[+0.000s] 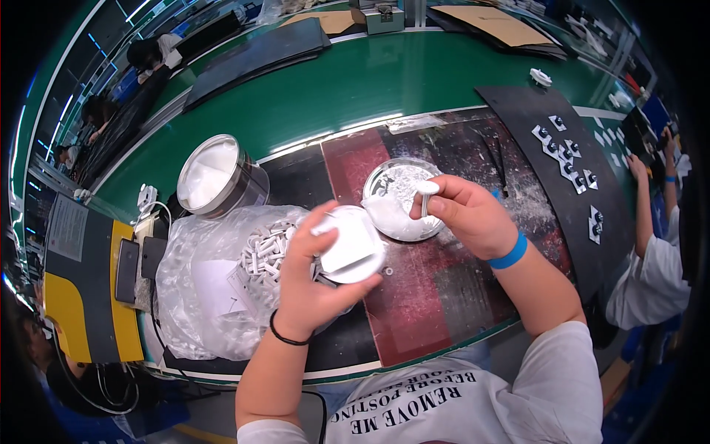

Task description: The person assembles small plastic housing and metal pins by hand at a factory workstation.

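In my left hand [305, 285] I hold a round white part [355, 248] with a raised squarish middle, fingers and thumb around its rim. My right hand [473, 222] pinches a small white piece with a disc top and a short stem [426, 191] between thumb and fingers. Below and beside that hand lies a round shiny dish [421, 235] with white material in it. Near my left hand, several small white cylindrical pieces [268, 251] lie in an opened clear plastic bag [181, 296].
Behind the bag stands a metal tin [251, 189] with white contents. At right, a black mat [529, 122] carries several small white-and-black parts [568, 159]. Dark flat sheets [259, 59] lie on the green bench [399, 85]. Another person's arm [643, 207] reaches in at far right.
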`<state>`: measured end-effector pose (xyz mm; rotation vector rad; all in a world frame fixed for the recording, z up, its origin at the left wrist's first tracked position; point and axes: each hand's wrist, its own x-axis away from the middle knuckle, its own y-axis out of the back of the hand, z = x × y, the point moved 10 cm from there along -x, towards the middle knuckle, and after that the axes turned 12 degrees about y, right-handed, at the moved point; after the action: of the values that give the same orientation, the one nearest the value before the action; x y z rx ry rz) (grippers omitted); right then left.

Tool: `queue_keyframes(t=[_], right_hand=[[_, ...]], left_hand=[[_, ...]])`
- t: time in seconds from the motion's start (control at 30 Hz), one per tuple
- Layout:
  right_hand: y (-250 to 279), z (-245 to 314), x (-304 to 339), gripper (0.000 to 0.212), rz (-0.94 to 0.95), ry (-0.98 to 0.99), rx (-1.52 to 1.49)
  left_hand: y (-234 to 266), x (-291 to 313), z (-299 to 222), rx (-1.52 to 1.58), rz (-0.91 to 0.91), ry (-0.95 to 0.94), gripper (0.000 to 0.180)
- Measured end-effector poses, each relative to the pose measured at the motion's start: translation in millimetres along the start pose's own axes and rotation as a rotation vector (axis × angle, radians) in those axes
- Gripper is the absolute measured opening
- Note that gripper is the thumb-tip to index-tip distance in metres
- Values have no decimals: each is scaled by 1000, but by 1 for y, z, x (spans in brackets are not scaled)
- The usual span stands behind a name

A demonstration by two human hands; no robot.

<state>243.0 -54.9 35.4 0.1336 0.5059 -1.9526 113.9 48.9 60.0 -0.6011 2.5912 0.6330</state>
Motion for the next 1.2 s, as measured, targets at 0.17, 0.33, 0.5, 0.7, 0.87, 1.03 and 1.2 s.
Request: queue_keyframes(t=[0.17, 0.33, 0.5, 0.7, 0.87, 1.03, 1.2], right_hand=[[-13, -8, 7, 21, -142, 5, -58], [-24, -26, 13, 22, -124, -128, -105], [-25, -30, 15, 22, -123, -127, -113], [-23, -28, 13, 21, -107, -128, -103], [-20, -29, 12, 19, -149, -156, -112], [-21, -24, 11, 15, -123, -73, 234], [-18, 4, 22, 11, -56, 236, 599]], left_hand=[[-41, 5, -15, -131, 172, -32, 60], [-47, 9, -18, -162, 192, -44, 60], [-45, 10, -21, -158, 185, -41, 60], [-46, 6, -21, -133, 188, -53, 58], [-46, 3, -18, -112, 223, -19, 53], [-39, 10, -23, -134, 196, -64, 51], [-51, 15, -26, -86, 200, -93, 52]])
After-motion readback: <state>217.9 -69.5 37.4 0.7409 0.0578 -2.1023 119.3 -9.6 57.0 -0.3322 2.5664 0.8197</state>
